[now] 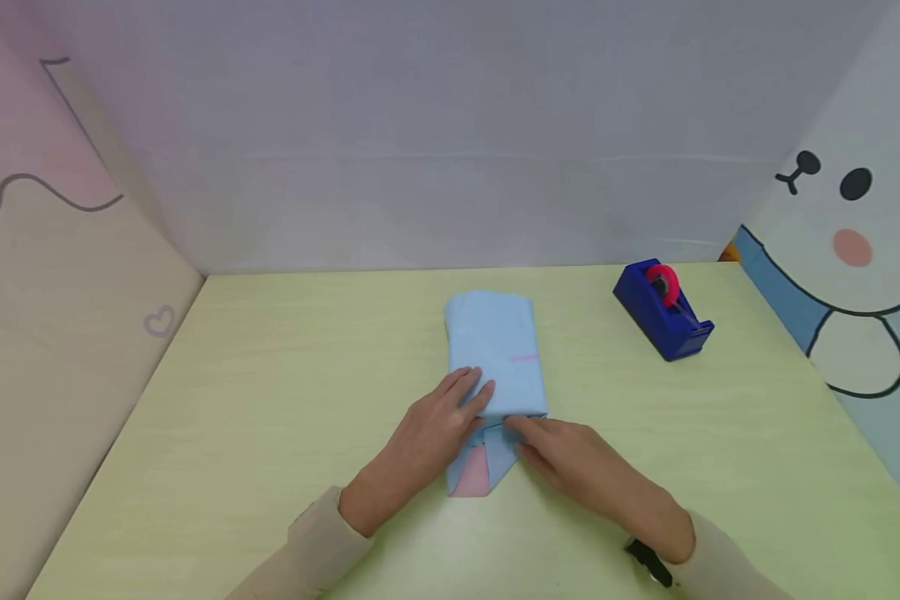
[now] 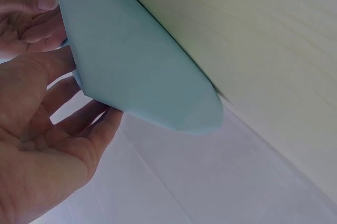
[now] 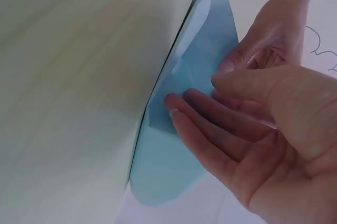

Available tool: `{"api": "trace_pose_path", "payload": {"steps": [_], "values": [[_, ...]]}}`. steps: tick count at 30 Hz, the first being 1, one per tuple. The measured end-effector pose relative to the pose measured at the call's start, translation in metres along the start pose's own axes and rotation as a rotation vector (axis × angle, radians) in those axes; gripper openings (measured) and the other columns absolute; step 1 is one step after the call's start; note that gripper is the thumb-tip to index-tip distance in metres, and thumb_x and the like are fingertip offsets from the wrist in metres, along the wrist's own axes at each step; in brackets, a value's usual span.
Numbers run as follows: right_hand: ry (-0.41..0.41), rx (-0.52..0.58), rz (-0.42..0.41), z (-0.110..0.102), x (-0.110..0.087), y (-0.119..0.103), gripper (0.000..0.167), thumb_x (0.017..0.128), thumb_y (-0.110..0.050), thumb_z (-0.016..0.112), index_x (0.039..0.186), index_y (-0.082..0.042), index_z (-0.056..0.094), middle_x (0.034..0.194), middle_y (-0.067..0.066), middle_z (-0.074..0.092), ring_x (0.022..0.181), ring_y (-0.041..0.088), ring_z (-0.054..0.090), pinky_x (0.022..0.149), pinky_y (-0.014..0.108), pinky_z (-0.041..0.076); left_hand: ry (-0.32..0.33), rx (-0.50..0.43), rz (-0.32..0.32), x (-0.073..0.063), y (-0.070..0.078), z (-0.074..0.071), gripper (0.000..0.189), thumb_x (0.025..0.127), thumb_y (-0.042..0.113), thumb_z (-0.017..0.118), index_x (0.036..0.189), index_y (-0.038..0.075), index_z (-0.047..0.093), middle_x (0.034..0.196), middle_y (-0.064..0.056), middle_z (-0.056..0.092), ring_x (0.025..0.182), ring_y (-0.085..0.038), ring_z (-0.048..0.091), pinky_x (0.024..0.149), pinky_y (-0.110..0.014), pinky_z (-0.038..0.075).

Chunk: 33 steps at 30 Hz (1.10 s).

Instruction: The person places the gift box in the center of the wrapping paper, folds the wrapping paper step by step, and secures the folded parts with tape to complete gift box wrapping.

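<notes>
A light blue paper-wrapped package [image 1: 492, 333], flat and longish, lies in the middle of the table with a short pink line on top. At its near end a folded paper flap [image 1: 501, 454] tapers toward the person and shows a pink underside [image 1: 472, 477]. My left hand [image 1: 435, 427] rests on the package's near left part, fingers spread and fairly straight. Extended fingers of my right hand [image 1: 570, 457] press at the near right edge, where the flap meets the package. In the right wrist view, the right hand [image 3: 258, 139] has its fingertips against the blue paper fold [image 3: 202, 50].
A dark blue tape dispenser [image 1: 656, 321] with a red-cored roll [image 1: 663, 285] stands at the back right of the pale yellow table [image 1: 307, 358]. Upright panels enclose the back and both sides; the right panel [image 1: 870, 275] carries a cartoon face.
</notes>
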State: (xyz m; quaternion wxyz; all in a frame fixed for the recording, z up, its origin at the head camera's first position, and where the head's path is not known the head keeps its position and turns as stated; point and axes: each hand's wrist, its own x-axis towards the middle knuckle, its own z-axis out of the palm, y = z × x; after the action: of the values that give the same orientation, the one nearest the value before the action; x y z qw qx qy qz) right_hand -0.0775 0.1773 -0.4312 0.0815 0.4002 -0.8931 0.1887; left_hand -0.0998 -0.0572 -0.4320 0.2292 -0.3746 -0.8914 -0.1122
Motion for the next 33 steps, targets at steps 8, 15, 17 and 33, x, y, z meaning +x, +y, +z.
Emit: {"api": "trace_pose_path", "payload": {"steps": [8,15,17,33], "values": [[0.217,-0.193,-0.039,-0.002,0.006,0.001,0.036,0.073,0.001,0.089,0.098,-0.007,0.066,0.074,0.001,0.068,0.056,0.013,0.060,0.051,0.026,0.049,-0.005,-0.010,-0.003,0.000,0.000,-0.003,0.047,0.084,0.014,0.086,0.128,0.004,0.072,0.130,-0.019,0.065,0.124,-0.032,0.060,0.094,-0.032,0.055],[0.287,-0.295,-0.025,-0.003,0.008,-0.001,0.038,0.077,-0.002,0.087,0.095,-0.004,0.053,0.073,0.003,0.047,0.045,0.010,0.034,0.041,0.020,0.022,-0.008,-0.011,-0.004,0.000,-0.001,-0.002,0.047,0.084,0.015,0.087,0.127,0.004,0.072,0.130,-0.018,0.065,0.124,-0.032,0.060,0.094,-0.032,0.055],[0.299,-0.326,-0.002,-0.003,0.009,-0.001,0.043,0.075,-0.004,0.090,0.097,-0.003,0.053,0.080,0.006,0.047,0.044,0.010,0.033,0.041,0.020,0.021,-0.008,-0.014,-0.004,0.000,-0.001,-0.002,0.047,0.084,0.015,0.087,0.127,0.004,0.072,0.130,-0.018,0.065,0.124,-0.032,0.060,0.094,-0.032,0.055],[0.283,-0.231,-0.020,-0.001,0.013,0.007,0.049,0.073,-0.006,0.093,0.115,-0.007,0.067,0.116,0.010,0.067,0.058,0.018,0.066,0.044,0.025,0.046,0.021,0.075,-0.024,0.001,0.005,-0.014,0.046,0.078,0.012,0.091,0.119,0.004,0.074,0.114,-0.017,0.066,0.100,-0.029,0.062,0.077,-0.028,0.058]]}}
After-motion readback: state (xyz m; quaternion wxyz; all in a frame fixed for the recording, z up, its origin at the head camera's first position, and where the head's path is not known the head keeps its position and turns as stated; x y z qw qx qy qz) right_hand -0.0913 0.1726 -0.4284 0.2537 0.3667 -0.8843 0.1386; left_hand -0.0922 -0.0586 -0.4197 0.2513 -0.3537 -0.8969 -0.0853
